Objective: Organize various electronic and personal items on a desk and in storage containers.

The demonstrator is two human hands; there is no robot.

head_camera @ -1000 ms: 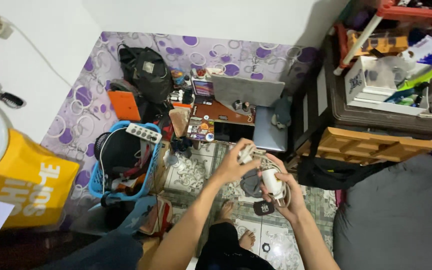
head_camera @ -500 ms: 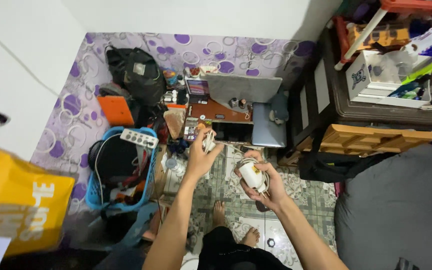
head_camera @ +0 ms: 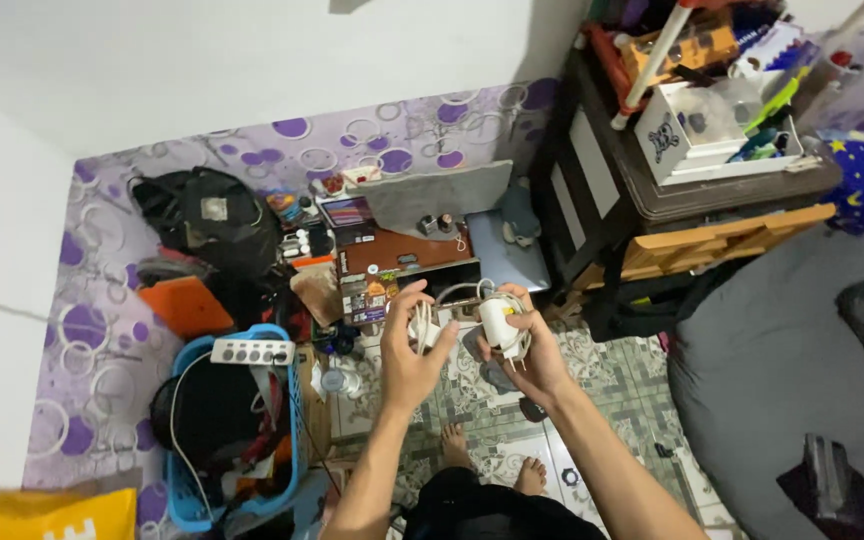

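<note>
My right hand (head_camera: pixel 532 345) grips a white power adapter (head_camera: pixel 497 322) with its white cable looped around it. My left hand (head_camera: pixel 410 352) holds a stretch of the same white cable (head_camera: pixel 422 325) between the fingers, a hand's width to the left of the adapter. A loop of cable arcs between the two hands. Both hands are held above a patterned tile floor (head_camera: pixel 607 400), and my bare feet (head_camera: pixel 492 455) show below them.
A blue basket (head_camera: pixel 297 400) with a white power strip (head_camera: pixel 252 351) and cables stands at left. A black backpack (head_camera: pixel 207 215), boxes and a grey laptop (head_camera: pixel 437 195) lie ahead. A dark cabinet (head_camera: pixel 642 190) with a white box is at right, a grey beanbag (head_camera: pixel 802 360) beside it.
The view has swung right and tilted. My left hand came back toward the right one, so the cable between them now loops slack instead of stretching out.
</note>
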